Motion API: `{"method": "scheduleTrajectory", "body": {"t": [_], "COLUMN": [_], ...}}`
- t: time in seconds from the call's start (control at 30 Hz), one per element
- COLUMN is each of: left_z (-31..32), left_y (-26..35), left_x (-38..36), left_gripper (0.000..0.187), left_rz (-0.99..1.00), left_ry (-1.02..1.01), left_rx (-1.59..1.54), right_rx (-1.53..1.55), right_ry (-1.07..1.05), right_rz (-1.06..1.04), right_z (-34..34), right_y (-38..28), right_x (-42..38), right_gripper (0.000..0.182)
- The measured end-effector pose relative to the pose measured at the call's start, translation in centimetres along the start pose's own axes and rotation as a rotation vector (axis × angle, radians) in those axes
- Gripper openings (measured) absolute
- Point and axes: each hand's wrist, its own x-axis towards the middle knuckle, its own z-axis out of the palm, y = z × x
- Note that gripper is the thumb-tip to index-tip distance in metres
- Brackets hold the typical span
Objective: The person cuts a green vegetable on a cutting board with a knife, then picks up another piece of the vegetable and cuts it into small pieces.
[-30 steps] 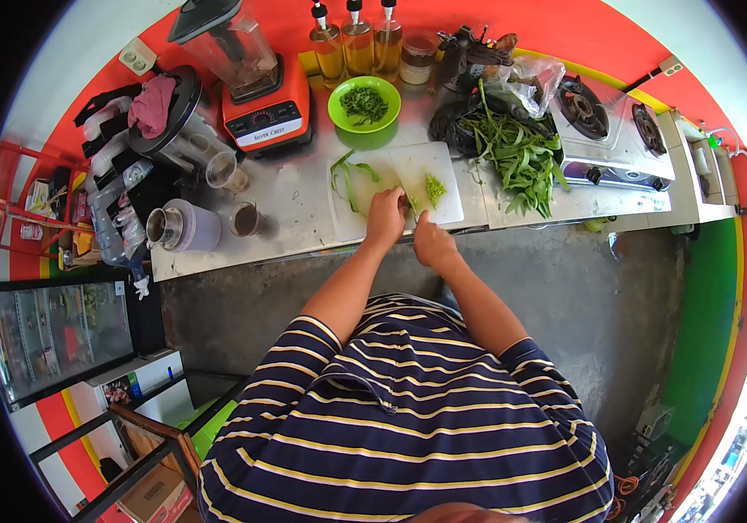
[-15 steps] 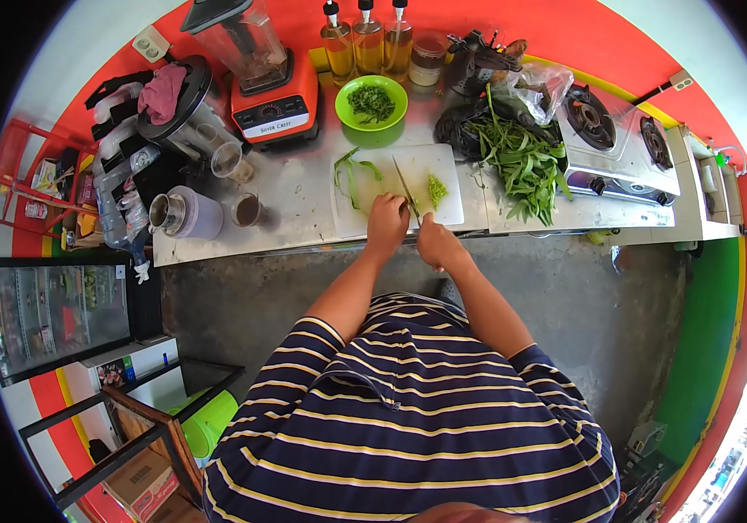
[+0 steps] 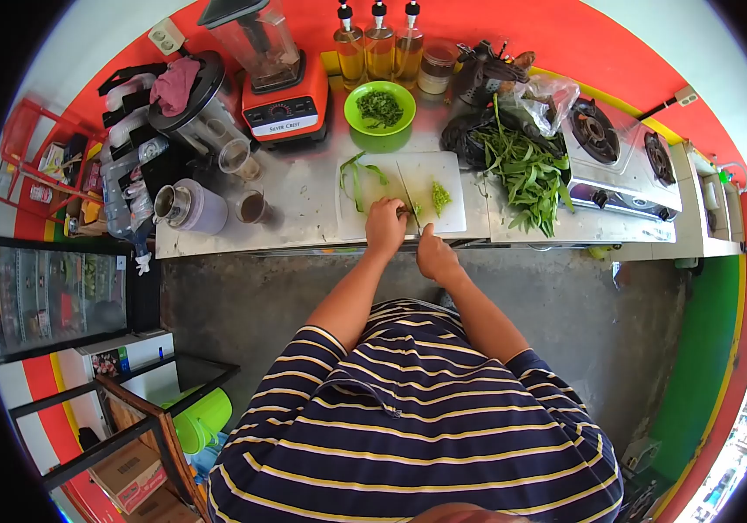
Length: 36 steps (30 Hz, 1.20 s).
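Bright orange walls stood behind the steel tabletop point(image 3: 304, 205), where I saw a white cutting board point(image 3: 452, 222). My left hand point(image 3: 385, 225) was curled down on the board, pressing green leaves point(image 3: 414, 209) I could hardly see under the fingers. My right hand point(image 3: 434, 254) was closed around the knife point(image 3: 408, 190), whose thin blade lay across the board. A small heap of chopped greens point(image 3: 439, 196) sat just beside the blade. Long leaf strips point(image 3: 358, 179) lay on the board's left side. The knife handle was hidden inside my fist.
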Motion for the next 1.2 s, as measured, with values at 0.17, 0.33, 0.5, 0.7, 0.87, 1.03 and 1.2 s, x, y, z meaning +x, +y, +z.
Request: {"method": "scheduleTrajectory", "body": {"t": [0.17, 0.33, 0.5, 0.7, 0.87, 1.03, 1.2], "left_z": [-0.5, -0.1, 0.1, -0.2, 0.0, -0.5, -0.6], "left_y": [0.4, 1.0, 0.7, -0.1, -0.5, -0.6, 0.2], "left_x": [-0.9, -1.3, -2.1, -1.9, -0.1, 0.0, -0.4], "left_gripper": [0.011, 0.011, 0.012, 0.012, 0.011, 0.009, 0.008], "left_rz": [0.048, 0.026, 0.045, 0.086, -0.065, -0.192, -0.221], "left_ry": [0.036, 0.051, 0.063, 0.075, 0.006, -0.079, -0.066], "left_rx": [-0.001, 0.058, 0.097, 0.012, -0.055, -0.082, -0.072], "right_rx": [0.045, 0.21, 0.023, 0.204, 0.001, 0.128, 0.021], "right_ry": [0.003, -0.218, 0.069, -0.089, 0.182, -0.09, 0.041], "right_rz": [-0.053, 0.131, -0.04, 0.045, -0.143, 0.012, -0.019], "right_z": [-1.3, -2.3, 0.9, -0.7, 2.7, -1.3, 0.7], "right_y": [-0.1, -1.8, -0.5, -0.8, 0.9, -1.2, -1.1], "right_x": [2.5, -0.9, 0.8, -0.3, 1.0, 0.8, -0.7], "right_gripper": [0.035, 0.038, 0.031, 0.026, 0.024, 0.035, 0.032]}}
